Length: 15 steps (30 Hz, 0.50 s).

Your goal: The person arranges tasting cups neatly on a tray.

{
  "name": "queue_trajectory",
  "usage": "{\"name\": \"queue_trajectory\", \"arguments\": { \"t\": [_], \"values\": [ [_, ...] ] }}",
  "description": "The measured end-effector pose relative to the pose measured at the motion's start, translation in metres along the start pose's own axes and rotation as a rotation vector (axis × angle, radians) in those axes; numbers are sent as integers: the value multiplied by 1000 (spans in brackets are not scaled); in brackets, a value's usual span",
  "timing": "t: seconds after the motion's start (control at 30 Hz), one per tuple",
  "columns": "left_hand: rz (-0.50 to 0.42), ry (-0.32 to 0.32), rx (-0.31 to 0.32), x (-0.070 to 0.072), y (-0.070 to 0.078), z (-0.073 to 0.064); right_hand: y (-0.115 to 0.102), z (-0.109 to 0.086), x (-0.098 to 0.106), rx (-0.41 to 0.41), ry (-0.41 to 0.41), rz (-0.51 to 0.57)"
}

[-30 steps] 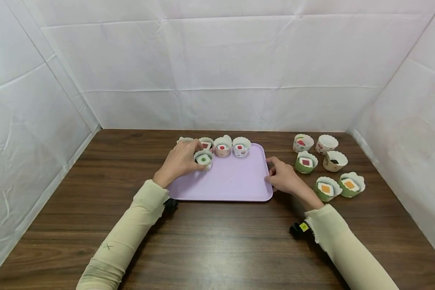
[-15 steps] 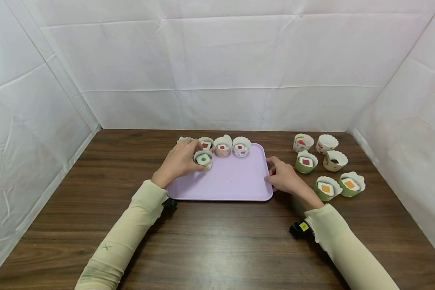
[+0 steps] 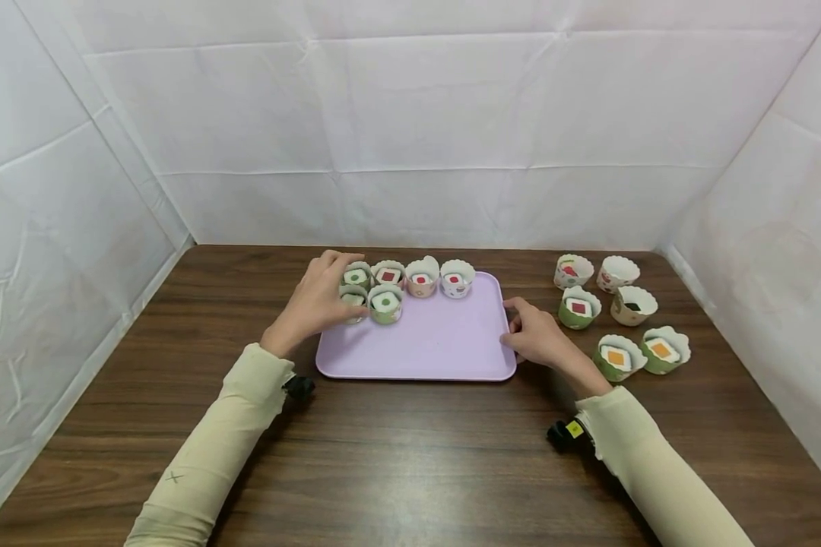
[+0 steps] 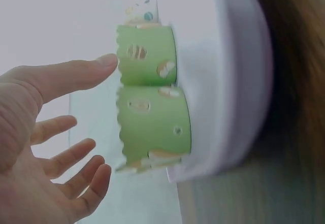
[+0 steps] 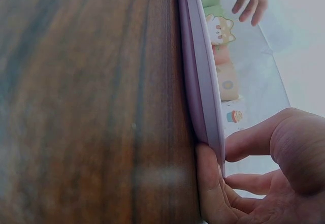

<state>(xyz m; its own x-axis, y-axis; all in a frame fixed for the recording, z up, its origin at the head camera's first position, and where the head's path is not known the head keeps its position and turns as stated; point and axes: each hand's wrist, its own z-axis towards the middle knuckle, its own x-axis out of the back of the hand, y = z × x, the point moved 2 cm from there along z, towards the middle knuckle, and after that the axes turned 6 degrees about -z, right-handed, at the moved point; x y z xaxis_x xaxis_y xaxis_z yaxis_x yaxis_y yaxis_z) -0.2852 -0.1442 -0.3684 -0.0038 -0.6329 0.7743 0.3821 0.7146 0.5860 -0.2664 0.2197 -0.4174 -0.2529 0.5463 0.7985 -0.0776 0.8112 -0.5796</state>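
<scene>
A lilac tray (image 3: 438,349) lies on the table, with several paper baking cups along its back left part. My left hand (image 3: 315,300) hovers at the tray's left end, thumb and fingers spread around the outermost cups. In the left wrist view, the thumb (image 4: 96,71) lies right at the scalloped rim of a green paper cup (image 4: 147,54); another green cup (image 4: 155,120) stands close beside it. A green cup with a white, green-dotted insert (image 3: 386,305) sits in the front row. My right hand (image 3: 537,334) pinches the tray's right edge between thumb and fingers.
Several more paper cups stand on the table right of the tray, among them a green cup with an orange-square insert (image 3: 617,358) and a white cup (image 3: 617,273). White sheeting (image 3: 424,137) encloses the back and sides of the brown wooden table (image 3: 410,456).
My left hand has let go of the green-dotted cup in the front row and shifted left, uncovering the cups at the tray's left end. The right hand stays at the tray's edge.
</scene>
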Motion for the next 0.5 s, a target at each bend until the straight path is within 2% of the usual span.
{"name": "queue_trajectory", "arguments": {
  "t": [0.1, 0.23, 0.37, 0.5],
  "values": [
    [-9, 12, 13, 6, -5, -5, 0, 0, 0, 4, 1, -4],
    [-17, -3, 49, 13, -17, -12, -1, 0, -1, 4, -7, -4],
    [-49, -45, 102, 17, -30, -16, 1, 0, 0, -2, -18, 3],
    [-110, -120, 181, 18, -37, -17, 1, 0, 1, -11, -31, 8]
  ]
}}
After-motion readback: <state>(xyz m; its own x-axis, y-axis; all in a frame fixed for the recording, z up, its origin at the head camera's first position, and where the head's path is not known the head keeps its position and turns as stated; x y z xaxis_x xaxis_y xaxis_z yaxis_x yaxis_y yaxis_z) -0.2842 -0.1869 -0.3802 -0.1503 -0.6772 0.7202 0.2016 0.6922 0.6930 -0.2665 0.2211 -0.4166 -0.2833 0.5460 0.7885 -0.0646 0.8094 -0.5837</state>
